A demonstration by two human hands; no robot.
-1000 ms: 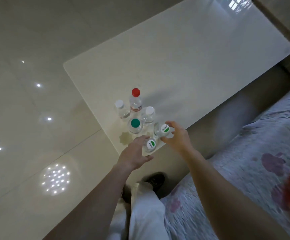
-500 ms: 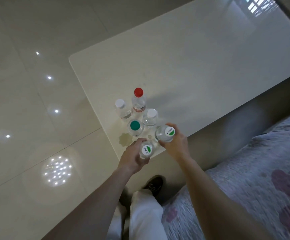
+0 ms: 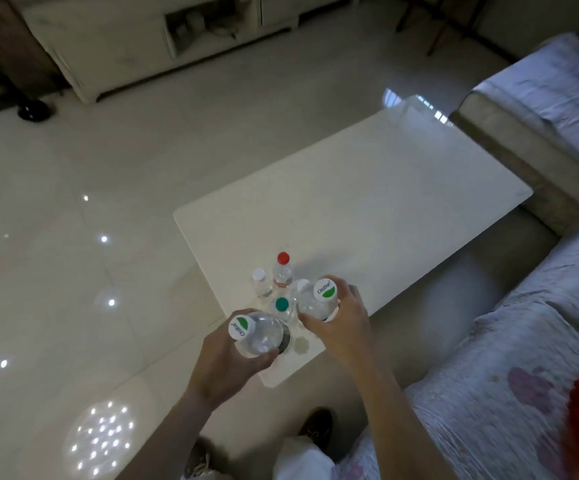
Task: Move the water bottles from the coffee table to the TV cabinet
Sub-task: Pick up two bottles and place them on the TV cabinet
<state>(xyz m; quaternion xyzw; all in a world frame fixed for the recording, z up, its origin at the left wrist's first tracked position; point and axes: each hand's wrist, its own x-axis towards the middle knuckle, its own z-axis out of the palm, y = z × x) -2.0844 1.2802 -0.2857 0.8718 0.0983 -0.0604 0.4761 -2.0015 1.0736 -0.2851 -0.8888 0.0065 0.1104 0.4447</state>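
White coffee table [image 3: 385, 202] on glossy tiled floor [image 3: 73, 174], TV cabinet [image 3: 114, 46] beyond

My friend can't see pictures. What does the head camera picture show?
A person's left hand grips one bottle and the right hand grips another bottle over the near end of a white coffee table. Four more bottles stand on it, capped red, green and white. A TV cabinet stands across the floor, a sofa at right.

Both forearms extended forward, left hand [image 3: 224, 367] curled round left bottle [image 3: 263, 336], right hand [image 3: 348, 323] gripping right bottle [image 3: 315, 304]
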